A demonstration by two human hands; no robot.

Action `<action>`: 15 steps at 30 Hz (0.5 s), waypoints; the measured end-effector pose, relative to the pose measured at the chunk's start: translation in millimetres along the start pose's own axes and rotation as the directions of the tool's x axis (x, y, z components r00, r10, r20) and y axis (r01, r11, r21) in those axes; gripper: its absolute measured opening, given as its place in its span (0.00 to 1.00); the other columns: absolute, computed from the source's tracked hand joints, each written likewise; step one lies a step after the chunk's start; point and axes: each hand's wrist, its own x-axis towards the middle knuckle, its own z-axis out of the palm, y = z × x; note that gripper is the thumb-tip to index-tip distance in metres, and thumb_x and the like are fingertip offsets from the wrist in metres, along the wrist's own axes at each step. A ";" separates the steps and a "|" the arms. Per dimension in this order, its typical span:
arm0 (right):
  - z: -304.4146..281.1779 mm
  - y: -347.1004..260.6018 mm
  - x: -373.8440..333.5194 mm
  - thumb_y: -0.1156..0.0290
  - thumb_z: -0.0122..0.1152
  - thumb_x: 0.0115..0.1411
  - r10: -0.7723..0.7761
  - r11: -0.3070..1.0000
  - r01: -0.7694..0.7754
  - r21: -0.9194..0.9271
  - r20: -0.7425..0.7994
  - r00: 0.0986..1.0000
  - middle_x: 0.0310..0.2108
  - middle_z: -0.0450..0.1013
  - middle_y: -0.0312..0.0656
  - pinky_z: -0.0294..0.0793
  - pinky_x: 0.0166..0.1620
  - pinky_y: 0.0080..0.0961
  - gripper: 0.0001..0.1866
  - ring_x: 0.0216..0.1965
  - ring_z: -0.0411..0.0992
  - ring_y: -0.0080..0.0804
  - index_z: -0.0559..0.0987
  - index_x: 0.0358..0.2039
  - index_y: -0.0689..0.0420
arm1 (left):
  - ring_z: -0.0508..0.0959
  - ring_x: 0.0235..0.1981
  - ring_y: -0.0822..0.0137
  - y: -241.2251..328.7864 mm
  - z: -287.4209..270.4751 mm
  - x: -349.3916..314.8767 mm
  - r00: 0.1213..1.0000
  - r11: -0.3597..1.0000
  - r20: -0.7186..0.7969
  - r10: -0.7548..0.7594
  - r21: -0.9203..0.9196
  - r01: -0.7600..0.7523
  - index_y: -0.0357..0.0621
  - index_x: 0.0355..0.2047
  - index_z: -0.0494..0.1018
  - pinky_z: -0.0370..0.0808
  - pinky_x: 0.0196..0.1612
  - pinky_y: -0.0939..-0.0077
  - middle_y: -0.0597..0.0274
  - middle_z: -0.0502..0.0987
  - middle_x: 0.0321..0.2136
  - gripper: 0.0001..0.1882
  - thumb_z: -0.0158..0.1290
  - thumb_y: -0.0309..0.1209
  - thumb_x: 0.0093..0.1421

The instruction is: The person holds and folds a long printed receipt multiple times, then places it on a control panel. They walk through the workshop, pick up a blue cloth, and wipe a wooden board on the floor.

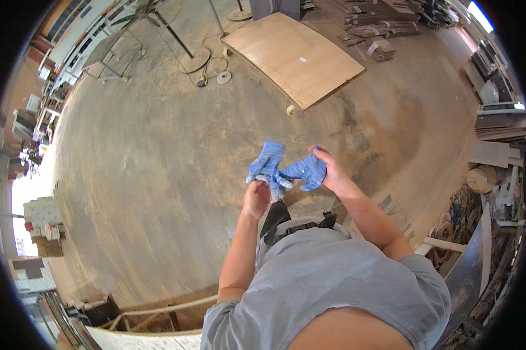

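Observation:
In front of my waist I hold a pair of blue knitted work gloves with pale fingertips. My left hand [257,199] is closed on the lower part of one blue glove [268,160], whose cuff end points up and away from me. The other blue glove [310,170] hangs sideways from my right hand [331,170], which grips it by the cuff edge. Its fingers reach left and meet the first glove between my hands. Both hands are bare, and the gloves hide part of the left fingers.
A large wooden board [295,58] lies ahead on a low wheeled support. A fan stand with a round base [194,60] and a cable stands at the far left. Stacked brown planks [379,20] lie far right; cluttered shelves line both sides.

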 end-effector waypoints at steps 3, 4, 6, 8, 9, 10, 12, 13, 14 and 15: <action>14.9 -25.0 46.6 0.70 0.55 0.56 0.052 0.995 -0.055 -0.078 -0.034 0.998 0.27 0.68 0.31 0.69 0.32 0.19 0.07 0.27 0.67 0.20 0.76 0.35 0.54 | 0.72 0.43 0.66 43.6 -3.6 58.7 0.983 0.988 0.103 -0.151 0.047 0.147 0.47 0.43 0.67 0.67 0.45 0.69 0.65 0.72 0.41 0.16 0.40 0.37 0.57; 15.0 -28.8 63.9 0.69 0.55 0.56 0.032 0.984 -0.046 -0.174 -0.082 0.996 0.27 0.68 0.31 0.68 0.31 0.19 0.07 0.27 0.67 0.19 0.76 0.35 0.54 | 0.71 0.42 0.66 55.9 6.0 78.8 0.991 0.992 0.063 -0.121 0.049 0.118 0.46 0.42 0.67 0.67 0.46 0.69 0.65 0.72 0.40 0.15 0.40 0.36 0.56; 11.9 -42.9 89.2 0.69 0.55 0.56 0.013 0.974 -0.051 -0.220 -0.168 0.986 0.27 0.68 0.30 0.68 0.30 0.18 0.08 0.26 0.66 0.18 0.76 0.37 0.54 | 0.71 0.41 0.65 76.1 26.9 123.7 0.997 0.995 -0.024 -0.077 0.063 0.079 0.44 0.41 0.66 0.66 0.47 0.70 0.64 0.72 0.37 0.14 0.41 0.33 0.55; 2.9 -68.3 114.2 0.69 0.54 0.57 0.016 0.990 -0.048 -0.133 -0.232 0.972 0.28 0.67 0.28 0.68 0.29 0.17 0.10 0.27 0.66 0.16 0.76 0.39 0.56 | 0.70 0.40 0.67 92.6 37.6 169.8 0.999 0.997 -0.040 0.003 0.075 0.000 0.43 0.35 0.68 0.65 0.47 0.72 0.65 0.72 0.36 0.11 0.41 0.31 0.52; -14.0 -71.3 119.3 0.66 0.54 0.57 -0.049 0.982 0.003 -0.191 -0.238 0.970 0.29 0.69 0.30 0.71 0.30 0.19 0.12 0.27 0.68 0.19 0.75 0.40 0.56 | 0.71 0.42 0.64 91.4 26.6 185.9 1.000 0.996 -0.016 0.006 0.090 -0.005 0.43 0.39 0.67 0.66 0.47 0.68 0.62 0.72 0.39 0.15 0.42 0.33 0.52; -25.3 -82.2 136.1 0.64 0.53 0.57 -0.017 0.990 -0.016 -0.142 -0.235 0.972 0.30 0.70 0.32 0.72 0.31 0.20 0.13 0.28 0.69 0.20 0.74 0.41 0.56 | 0.71 0.43 0.60 98.3 23.9 212.7 1.000 0.994 0.009 0.029 0.105 -0.029 0.43 0.44 0.66 0.67 0.47 0.65 0.59 0.72 0.42 0.20 0.42 0.36 0.51; -44.8 -104.1 166.2 0.61 0.53 0.58 0.042 0.998 -0.052 -0.041 -0.222 0.974 0.31 0.71 0.34 0.74 0.34 0.21 0.16 0.30 0.71 0.23 0.73 0.42 0.57 | 0.72 0.43 0.59 104.9 36.0 261.1 0.991 0.994 0.085 -0.105 0.040 0.102 0.42 0.45 0.66 0.68 0.46 0.64 0.58 0.73 0.42 0.21 0.42 0.38 0.52; -47.1 -115.5 186.4 0.61 0.50 0.60 0.104 0.995 -0.100 0.029 -0.224 0.969 0.25 0.72 0.39 0.74 0.29 0.28 0.18 0.24 0.72 0.29 0.69 0.47 0.57 | 0.72 0.42 0.59 107.8 48.7 282.7 0.979 0.986 0.120 -0.165 0.009 0.165 0.42 0.45 0.66 0.68 0.46 0.64 0.57 0.73 0.42 0.22 0.42 0.38 0.52; -51.4 -127.0 206.8 0.60 0.51 0.60 0.159 0.986 -0.150 0.066 -0.171 0.972 0.27 0.72 0.40 0.75 0.30 0.29 0.19 0.25 0.73 0.30 0.69 0.47 0.58 | 0.72 0.43 0.59 106.7 63.8 303.2 0.975 0.980 0.108 -0.195 0.059 0.190 0.42 0.46 0.67 0.68 0.46 0.63 0.57 0.73 0.42 0.22 0.41 0.39 0.53; -55.1 -139.1 228.6 0.59 0.51 0.59 0.209 0.975 -0.197 0.103 -0.113 0.971 0.29 0.73 0.41 0.75 0.30 0.30 0.19 0.26 0.73 0.32 0.69 0.47 0.58 | 0.72 0.43 0.59 105.2 81.7 323.6 0.970 0.970 0.094 -0.225 0.115 0.214 0.41 0.46 0.67 0.68 0.46 0.63 0.56 0.73 0.42 0.23 0.41 0.40 0.53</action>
